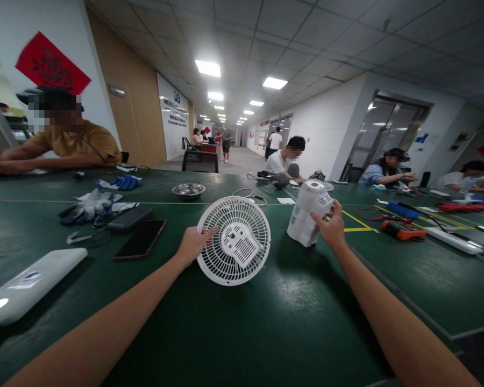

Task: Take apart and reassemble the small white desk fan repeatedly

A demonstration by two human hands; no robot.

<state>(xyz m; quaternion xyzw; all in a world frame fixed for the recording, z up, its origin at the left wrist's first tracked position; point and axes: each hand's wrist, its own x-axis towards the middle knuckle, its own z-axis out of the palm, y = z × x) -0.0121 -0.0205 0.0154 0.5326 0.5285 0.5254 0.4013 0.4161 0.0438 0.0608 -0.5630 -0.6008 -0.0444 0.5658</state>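
Gripped at its left rim by my left hand [194, 244], a round white fan grille [212, 263] stands tilted over the table, its slatted plastic centre facing me. My right hand [331, 223] holds a white plastic fan housing [302, 217] by its right side, with a vented, rounded top. The housing is tilted slightly, and its lower end is close to the tabletop; whether it touches I cannot tell. Behind the grille lies a thin white cable [246, 192]. The fingertips of both hands are partly hidden behind the parts.
On the green table [242, 333] are a metal bowl [189, 190], a dark phone [140, 239], a black power bank [129, 219], gloves [91, 208] and a long white device [34, 285]. An orange multimeter [403, 230] lies to the right. Several people sit around the table.
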